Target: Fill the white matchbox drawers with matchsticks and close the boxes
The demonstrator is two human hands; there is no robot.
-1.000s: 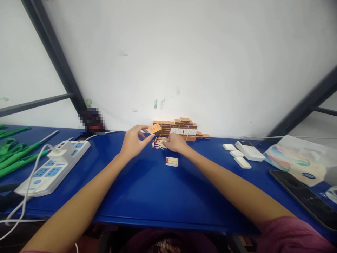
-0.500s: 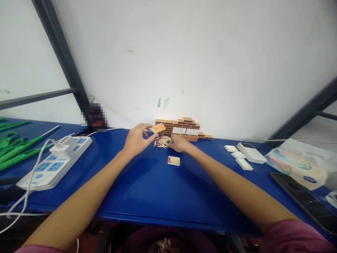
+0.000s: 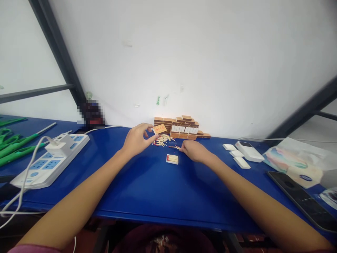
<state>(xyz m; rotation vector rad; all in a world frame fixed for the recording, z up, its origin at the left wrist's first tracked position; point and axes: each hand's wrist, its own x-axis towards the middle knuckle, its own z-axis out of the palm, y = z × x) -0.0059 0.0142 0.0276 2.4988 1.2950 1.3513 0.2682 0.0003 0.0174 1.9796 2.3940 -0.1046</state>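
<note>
Between thumb and fingers, my left hand (image 3: pixel 138 138) holds an orange matchbox sleeve (image 3: pixel 160 129) with red lettering, just above a loose pile of matches (image 3: pixel 163 140). My right hand (image 3: pixel 193 150) is closed in a pinch on a few matches (image 3: pixel 176 147), their heads pointing left. Below these lies a white matchbox tray (image 3: pixel 172 162) on the blue table, with red-headed matches inside it. Behind the pile, orange and brown matchboxes (image 3: pixel 185 123) are stacked against the wall, with a row of white trays (image 3: pixel 184 129) standing on edge among them.
A white power strip (image 3: pixel 61 154) with a plugged-in charger and cables lies at left, beside green-handled tools (image 3: pixel 21 149). To the right are small white boxes (image 3: pixel 241 162), a white device (image 3: pixel 249 151), a tissue pack (image 3: pixel 295 161) and a black phone (image 3: pixel 302 200).
My right hand has moved right and toward me, away from the match pile, with a few matches now visible in its fingers. The left hand still holds the sleeve in nearly the same place.
</note>
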